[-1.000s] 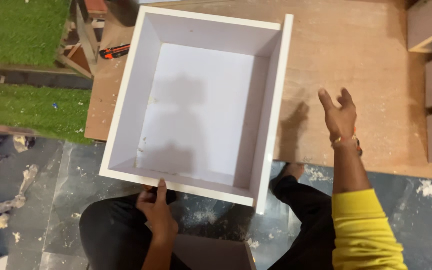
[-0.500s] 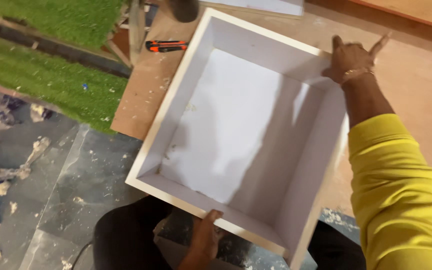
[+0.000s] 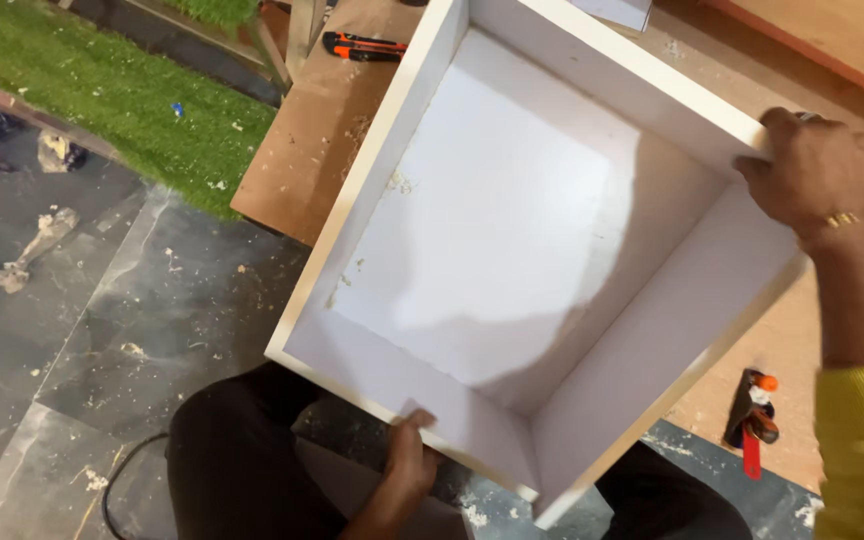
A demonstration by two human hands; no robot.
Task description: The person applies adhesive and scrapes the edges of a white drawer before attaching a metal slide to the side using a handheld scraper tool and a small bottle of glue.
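A white open-topped drawer box lies on a plywood worktable, with its near end hanging over the table's edge above my lap. My left hand grips the near wall from below, thumb over the rim. My right hand clasps the far right corner of the box, fingers curled over the top edge. A yellow sleeve covers my right forearm. Specks of sawdust lie inside the box along its left wall.
An orange and black utility knife lies on the table beyond the box's left side. A red and black tool rests at the table's near right edge. Dark tiled floor with debris and a strip of green turf lie to the left.
My right hand went from raised open beside the box to gripping its far right corner. The box has swung and slid toward me; my left hand kept hold of the near wall.
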